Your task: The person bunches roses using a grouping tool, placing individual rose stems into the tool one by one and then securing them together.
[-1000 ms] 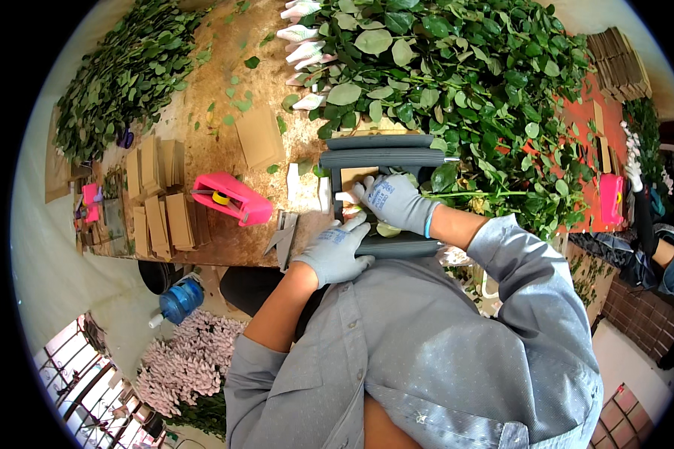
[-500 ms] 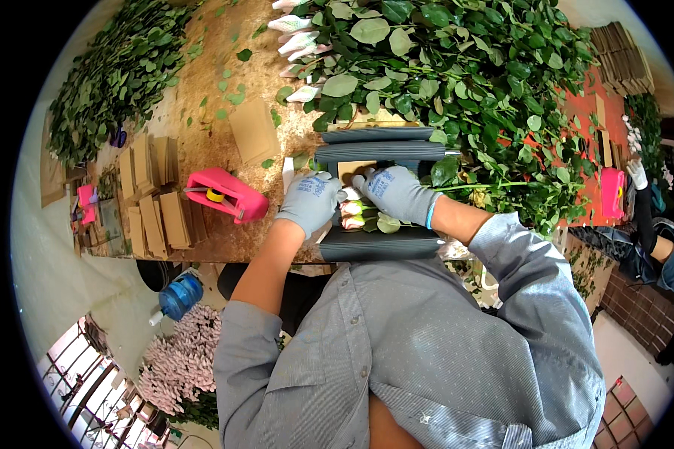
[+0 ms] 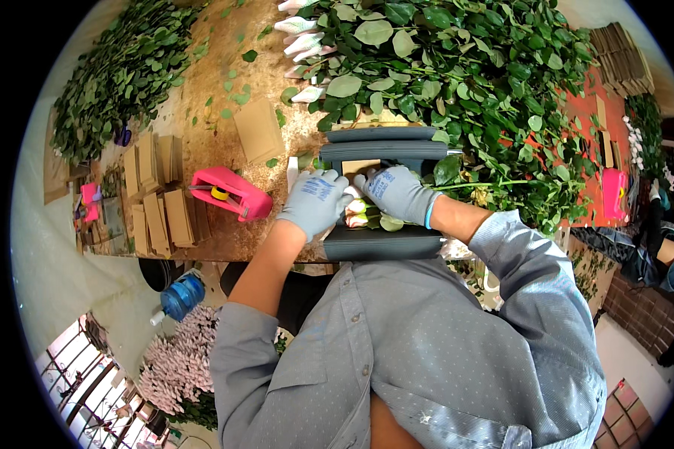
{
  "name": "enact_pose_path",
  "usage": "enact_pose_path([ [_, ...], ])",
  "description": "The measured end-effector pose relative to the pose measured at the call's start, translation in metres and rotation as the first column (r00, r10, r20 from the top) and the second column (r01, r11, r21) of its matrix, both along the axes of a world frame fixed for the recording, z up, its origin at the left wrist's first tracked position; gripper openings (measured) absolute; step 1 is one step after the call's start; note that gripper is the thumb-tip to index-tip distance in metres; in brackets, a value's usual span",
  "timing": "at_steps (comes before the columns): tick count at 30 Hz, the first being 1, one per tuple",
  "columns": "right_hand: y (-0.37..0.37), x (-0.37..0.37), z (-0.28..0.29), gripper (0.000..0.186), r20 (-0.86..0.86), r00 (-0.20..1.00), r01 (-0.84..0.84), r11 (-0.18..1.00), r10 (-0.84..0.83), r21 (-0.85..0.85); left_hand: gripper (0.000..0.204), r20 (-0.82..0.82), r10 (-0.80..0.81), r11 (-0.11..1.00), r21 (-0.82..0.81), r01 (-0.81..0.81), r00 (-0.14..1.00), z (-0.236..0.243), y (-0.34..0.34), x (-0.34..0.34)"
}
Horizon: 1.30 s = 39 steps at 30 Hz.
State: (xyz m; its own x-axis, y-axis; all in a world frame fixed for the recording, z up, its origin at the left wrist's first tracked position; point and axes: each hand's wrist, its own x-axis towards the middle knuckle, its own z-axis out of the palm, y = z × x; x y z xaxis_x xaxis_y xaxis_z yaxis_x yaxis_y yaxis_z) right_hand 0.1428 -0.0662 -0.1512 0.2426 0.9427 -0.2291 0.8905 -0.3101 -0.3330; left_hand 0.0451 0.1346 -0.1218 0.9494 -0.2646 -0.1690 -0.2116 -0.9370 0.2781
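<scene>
In grey gloves, both of my hands work over a dark padded cradle [image 3: 382,245] at the table's front edge. Several pale pink and cream rose heads [image 3: 356,218] lie in it, their leafy stems running right. My left hand [image 3: 314,200] is closed at the left of the roses, its fingertips on a pale bloom. My right hand [image 3: 398,193], fingers curled, presses close behind the heads, over the stems. Between the hands and the cradle's far padded bar [image 3: 386,150] shows a piece of cardboard [image 3: 358,168]. My fingers partly hide the blooms.
A pink tape dispenser [image 3: 232,194] stands left of my hands, with cardboard pieces [image 3: 157,221] beyond it. Leafy stems [image 3: 457,82] are heaped at the back and right; white-wrapped heads [image 3: 304,46] stick out leftward. Another leafy pile [image 3: 120,82] lies far left. A co-worker [image 3: 666,251] is at far right.
My left hand has turned slightly and its fingers have shifted at the blooms. My right hand stays nearly in place. The co-worker's gloved hand at far right has moved closer to their body.
</scene>
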Motion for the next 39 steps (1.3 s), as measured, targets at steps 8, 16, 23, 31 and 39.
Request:
enact_pose_path([
  [8, -0.004, 0.003, -0.013, 0.046, -0.069, 0.994, 0.082, 0.997, -0.082, 0.007, 0.014, -0.107, -0.101, 0.986, 0.122, 0.114, 0.989, -0.012, 0.000, 0.007],
  [16, -0.003, -0.005, 0.006, 0.044, -0.003, 0.999, 0.034, 0.999, -0.034, -0.037, 0.033, -0.486, 0.289, 0.916, 0.390, -0.092, 0.825, 0.026, 0.059, -0.003],
  [23, 0.002, -0.016, -0.003, 0.042, 0.145, 0.989, -0.010, 0.998, 0.019, -0.060, 0.083, -0.565, -0.047, 0.969, -0.226, -0.099, 0.824, 0.065, -0.031, -0.033],
  [31, -0.004, -0.013, -0.006, 0.035, 0.049, 0.998, 0.032, 0.999, -0.032, 0.017, 0.089, -0.589, -0.056, 0.984, -0.168, -0.054, 0.806, 0.053, -0.042, -0.029],
  [39, -0.001, -0.003, 0.025, 0.020, -0.020, 0.997, -0.076, 0.996, 0.077, 0.048, 0.089, -0.571, 0.005, 0.986, -0.134, -0.100, 0.821, 0.043, -0.047, -0.027],
])
